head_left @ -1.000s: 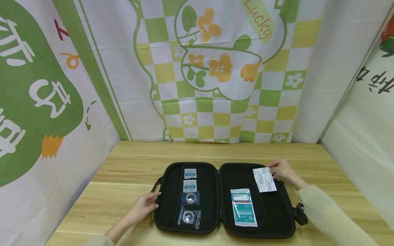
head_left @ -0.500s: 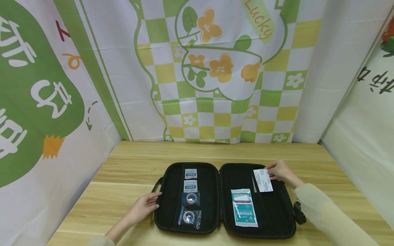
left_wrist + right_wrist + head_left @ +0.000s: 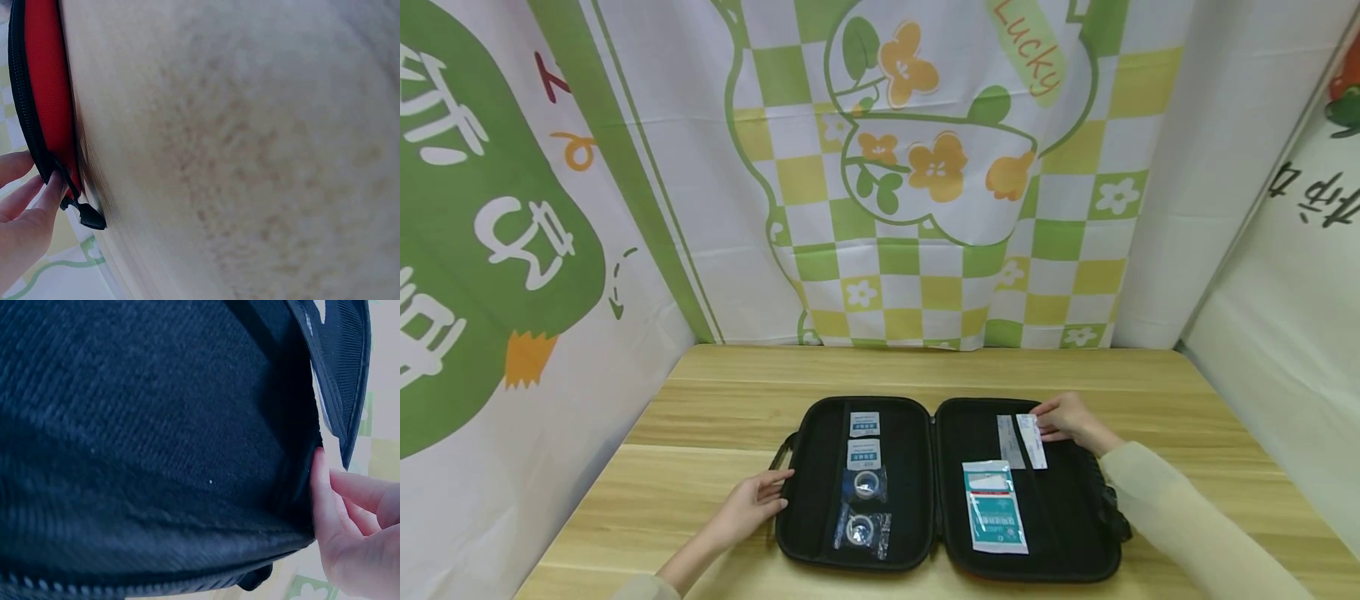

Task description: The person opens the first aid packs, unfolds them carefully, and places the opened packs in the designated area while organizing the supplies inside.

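Observation:
A black zippered case [image 3: 902, 533] with a red outer shell lies open flat, its two halves side by side. My left hand [image 3: 752, 504] holds the left rim; the left wrist view shows fingers on both sides of the zipper edge. At the far right half, my right hand [image 3: 1067, 419] pinches a white printed packet [image 3: 1033, 442]. The packet's left part looks dim grey, tucked behind the pocket edge; the right part is uncovered. A teal-and-white packet [image 3: 996, 508] lies nearer in that half. In the right wrist view, fingers [image 3: 322, 487] press the packet beside the black pocket edge.
The left half bears two small white-and-blue packets [image 3: 864, 454] and two wrapped tape rolls [image 3: 860, 531] in a column. A black carry handle [image 3: 781, 450] sticks out left. The wooden table [image 3: 737, 375] ends at a patterned curtain [image 3: 925, 283].
My right hand has moved left with the white packet, and more of the packet now sits behind the pocket edge. My left hand stays at the case rim.

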The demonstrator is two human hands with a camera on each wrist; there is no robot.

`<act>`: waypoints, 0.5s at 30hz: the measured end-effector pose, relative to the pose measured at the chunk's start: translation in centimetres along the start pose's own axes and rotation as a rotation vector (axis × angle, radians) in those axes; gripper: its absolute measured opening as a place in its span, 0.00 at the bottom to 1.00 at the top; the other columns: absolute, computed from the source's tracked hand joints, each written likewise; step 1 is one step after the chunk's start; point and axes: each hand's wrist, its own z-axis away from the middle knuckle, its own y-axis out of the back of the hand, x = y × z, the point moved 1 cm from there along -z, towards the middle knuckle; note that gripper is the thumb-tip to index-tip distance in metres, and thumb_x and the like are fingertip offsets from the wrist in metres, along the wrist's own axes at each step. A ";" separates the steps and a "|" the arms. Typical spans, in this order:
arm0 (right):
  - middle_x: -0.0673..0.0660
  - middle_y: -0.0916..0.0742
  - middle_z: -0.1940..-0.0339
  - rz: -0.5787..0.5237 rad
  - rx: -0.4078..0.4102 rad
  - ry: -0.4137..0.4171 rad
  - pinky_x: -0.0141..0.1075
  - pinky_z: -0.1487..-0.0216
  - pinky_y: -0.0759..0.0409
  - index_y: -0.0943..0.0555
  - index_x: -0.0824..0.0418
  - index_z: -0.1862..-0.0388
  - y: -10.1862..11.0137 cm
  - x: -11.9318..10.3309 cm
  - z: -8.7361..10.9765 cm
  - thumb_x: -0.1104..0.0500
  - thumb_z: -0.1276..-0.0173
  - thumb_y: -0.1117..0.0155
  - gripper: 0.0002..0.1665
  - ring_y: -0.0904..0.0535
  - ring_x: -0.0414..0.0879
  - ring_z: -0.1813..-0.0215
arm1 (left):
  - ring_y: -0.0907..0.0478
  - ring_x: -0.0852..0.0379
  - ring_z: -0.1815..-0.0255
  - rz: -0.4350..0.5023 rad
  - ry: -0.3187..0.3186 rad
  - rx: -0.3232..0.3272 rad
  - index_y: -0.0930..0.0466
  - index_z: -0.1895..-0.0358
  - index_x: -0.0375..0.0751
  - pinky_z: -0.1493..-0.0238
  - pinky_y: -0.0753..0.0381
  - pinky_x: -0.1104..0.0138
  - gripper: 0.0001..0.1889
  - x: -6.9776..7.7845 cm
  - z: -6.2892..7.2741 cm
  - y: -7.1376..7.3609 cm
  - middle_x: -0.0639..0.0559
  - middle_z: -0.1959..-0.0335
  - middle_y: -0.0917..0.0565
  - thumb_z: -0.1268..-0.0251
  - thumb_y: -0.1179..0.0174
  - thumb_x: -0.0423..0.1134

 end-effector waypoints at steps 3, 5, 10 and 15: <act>0.56 0.19 0.80 -0.031 -0.008 -0.007 0.36 0.72 0.20 0.34 0.89 0.57 -0.1 0.1 -0.1 0.78 0.44 0.52 0.16 0.23 0.41 0.77 | 0.33 0.32 0.47 0.003 0.003 -0.002 0.36 0.44 0.21 0.51 0.27 0.57 0.22 0.0 0.0 0.0 0.22 0.44 0.37 0.43 0.47 0.25; 0.56 0.20 0.80 -0.044 -0.011 -0.015 0.36 0.73 0.20 0.34 0.89 0.58 -0.2 0.1 -0.2 0.78 0.45 0.53 0.16 0.23 0.41 0.78 | 0.33 0.32 0.47 0.004 0.004 -0.003 0.36 0.44 0.21 0.51 0.27 0.57 0.22 0.0 0.1 0.0 0.22 0.44 0.37 0.43 0.47 0.25; 0.57 0.20 0.80 -0.003 0.001 -0.035 0.37 0.73 0.20 0.33 0.89 0.59 -0.2 0.4 -0.6 0.79 0.46 0.51 0.15 0.23 0.42 0.79 | 0.33 0.32 0.47 -0.006 0.000 0.000 0.36 0.44 0.21 0.51 0.27 0.57 0.22 0.0 0.1 0.0 0.22 0.44 0.37 0.43 0.47 0.25; 0.59 0.20 0.81 -0.004 -0.038 -0.008 0.38 0.76 0.20 0.26 0.82 0.64 0.8 4.8 -4.6 0.77 0.48 0.45 0.11 0.23 0.44 0.80 | 0.33 0.32 0.47 -0.010 0.002 0.002 0.35 0.44 0.22 0.51 0.27 0.58 0.22 0.0 0.0 0.0 0.22 0.44 0.37 0.43 0.47 0.26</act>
